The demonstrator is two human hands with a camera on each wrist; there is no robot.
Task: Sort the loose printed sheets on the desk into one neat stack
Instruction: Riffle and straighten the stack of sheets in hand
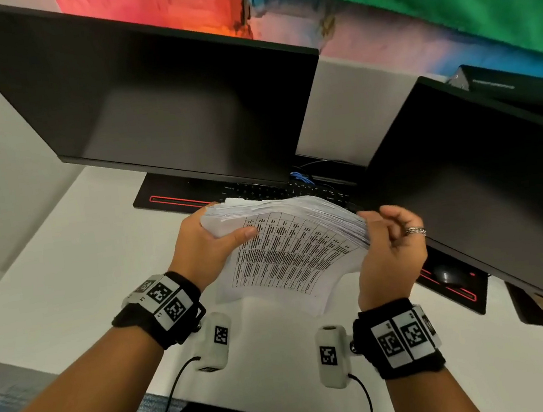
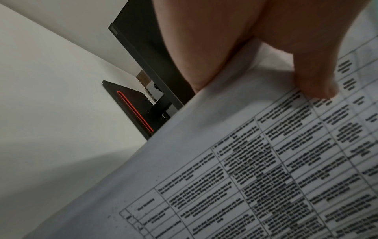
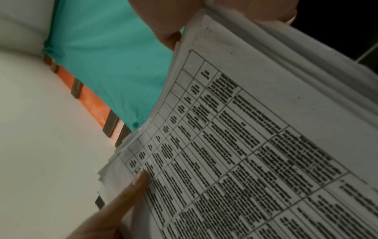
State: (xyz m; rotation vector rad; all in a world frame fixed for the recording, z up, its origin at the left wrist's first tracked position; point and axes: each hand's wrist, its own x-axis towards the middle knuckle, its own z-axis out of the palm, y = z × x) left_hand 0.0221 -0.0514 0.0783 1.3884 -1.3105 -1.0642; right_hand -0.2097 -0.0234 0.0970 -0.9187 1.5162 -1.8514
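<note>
Left hand (image 1: pixel 204 240) comes in from 7 o'clock, wrist raised; thumb lies flat across the top page, fingers wrapped under the stack's left edge, clamped on it. Right hand (image 1: pixel 390 252) enters from 5 o'clock, palm turned inward; fingers curled, thumb and fingertips pinching the fanned right edge. A ring (image 1: pixel 415 231) sits on one finger.

Stack of printed sheets (image 1: pixel 290 251) is held between both hands, lifted off the white desk (image 1: pixel 74 266), tilted toward the person. Top page shows a printed table. Edges at 12 o'clock are uneven and splayed.

Both wrists wear black bands with coded markers. A keyboard (image 1: pixel 261 190) lies just beyond the stack at 12 o'clock. A dark monitor (image 1: pixel 163 99) stands at 11 o'clock, a second monitor (image 1: pixel 484 177) at 3 o'clock.
</note>
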